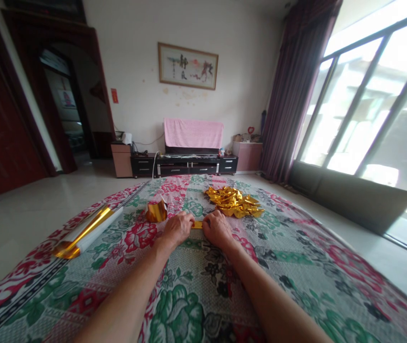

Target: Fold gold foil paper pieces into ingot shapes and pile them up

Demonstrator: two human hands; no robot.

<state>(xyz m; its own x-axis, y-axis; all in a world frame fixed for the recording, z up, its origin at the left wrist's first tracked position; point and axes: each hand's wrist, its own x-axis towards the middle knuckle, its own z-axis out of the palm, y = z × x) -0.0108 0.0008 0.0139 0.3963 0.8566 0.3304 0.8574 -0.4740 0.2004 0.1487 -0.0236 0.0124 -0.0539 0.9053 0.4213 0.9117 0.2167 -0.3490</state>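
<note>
My left hand (178,227) and my right hand (217,228) rest side by side on a flowered cloth (196,290), fingers curled. Between them they pinch a small piece of gold foil paper (198,224), each hand closed on one end. Just left of my left hand stands a curled roll of gold foil (156,210). Beyond my right hand lies a heap of folded gold foil pieces (235,201). A long sheet of gold foil with a white backing (86,231) lies at the cloth's left side.
The cloth covers a wide surface with pale tiled floor (42,200) around it. A low black TV cabinet (185,164) under a pink towel stands at the far wall. Large windows (375,109) with a dark curtain are on the right, dark wooden doors on the left.
</note>
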